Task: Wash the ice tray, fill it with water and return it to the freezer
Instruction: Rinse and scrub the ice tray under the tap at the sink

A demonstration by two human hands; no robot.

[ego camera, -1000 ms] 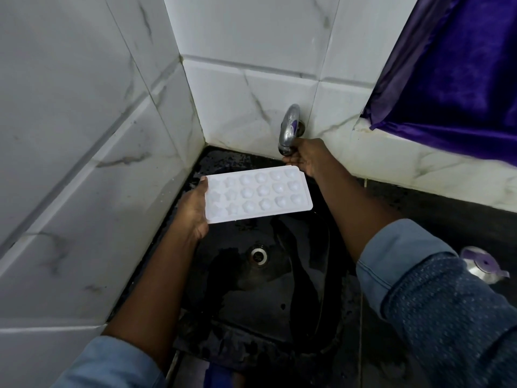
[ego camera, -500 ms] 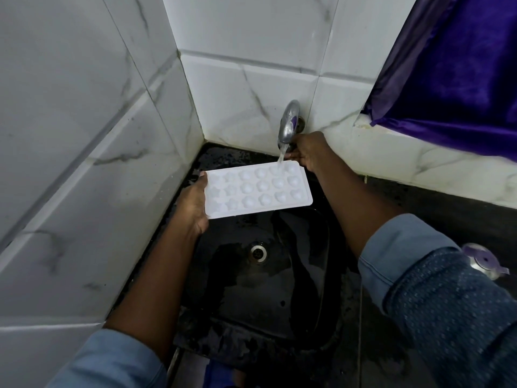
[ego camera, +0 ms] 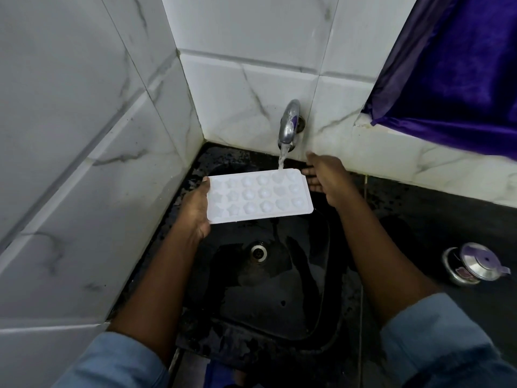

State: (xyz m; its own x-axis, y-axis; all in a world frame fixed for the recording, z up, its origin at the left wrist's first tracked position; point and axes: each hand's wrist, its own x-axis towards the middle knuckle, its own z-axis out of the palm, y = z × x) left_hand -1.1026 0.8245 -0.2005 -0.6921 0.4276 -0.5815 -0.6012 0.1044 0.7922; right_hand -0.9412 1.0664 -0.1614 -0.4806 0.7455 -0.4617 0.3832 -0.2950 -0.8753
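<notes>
Over black sink [ego camera: 279,289], under tap [ego camera: 289,124]: 1 white plastic ice tray [ego camera: 258,196], held approx level. It has 3 rows x 6 = 18 cavities, star shapes toward L end, rounder ones to R. 1 water stream [ego camera: 281,159] lands on tray's far R corner. L hand [ego camera: 194,208] grips tray's L short edge, thumb on top, fingers hidden below. R hand [ego camera: 324,175] just beside tray's R end, fingers loosely extended, holding nothing, apart from tap.
</notes>
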